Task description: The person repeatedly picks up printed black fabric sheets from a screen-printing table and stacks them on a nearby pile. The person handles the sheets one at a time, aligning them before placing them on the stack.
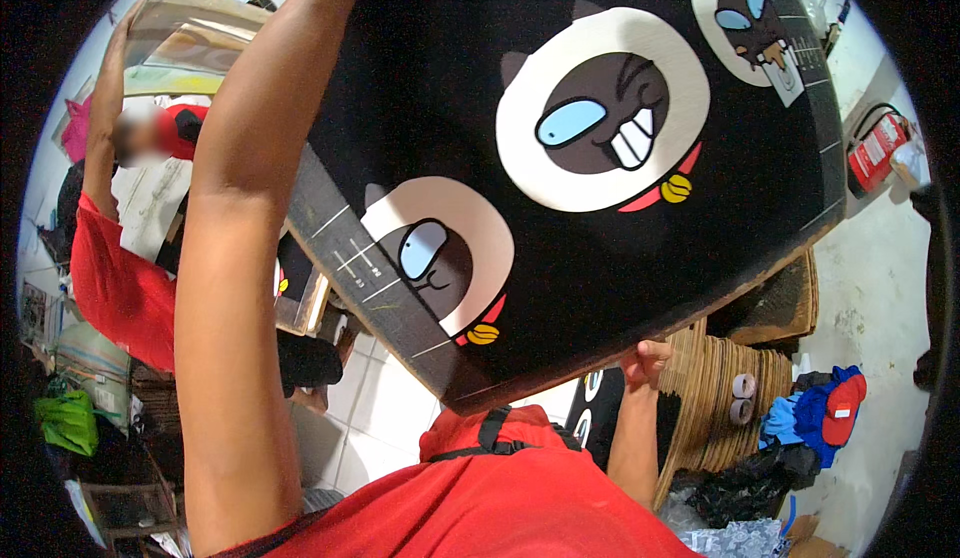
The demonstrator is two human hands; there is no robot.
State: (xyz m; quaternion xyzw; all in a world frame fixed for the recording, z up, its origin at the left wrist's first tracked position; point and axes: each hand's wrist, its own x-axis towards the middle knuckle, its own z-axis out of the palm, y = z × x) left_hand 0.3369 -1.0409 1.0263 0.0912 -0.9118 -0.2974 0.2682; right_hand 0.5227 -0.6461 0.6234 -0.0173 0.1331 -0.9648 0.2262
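Note:
A large black board (pixel 420 98) is lifted and tilted in front of me, filling the upper middle. Cartoon cat faces (pixel 600 108) with white round fur, blue eyes and red collars with yellow bells are on its dark surface. Grey strips with white marks run along two of its edges. My right hand (pixel 648 360) grips the board's lower edge, fingers closed against it. My left arm (pixel 235 258) reaches up along the board's left side; the hand lies beyond the top of the view, so its hold is unseen.
At the left, another person in a red sleeve (pixel 115 288) raises a similar board (pixel 185 33). A tall stack of brown-edged boards (pixel 735 388) stands at lower right, beside blue and red cloth (pixel 835 413). A red fire extinguisher (pixel 880 148) is by the right wall. A green bag (pixel 65 423) lies at far left.

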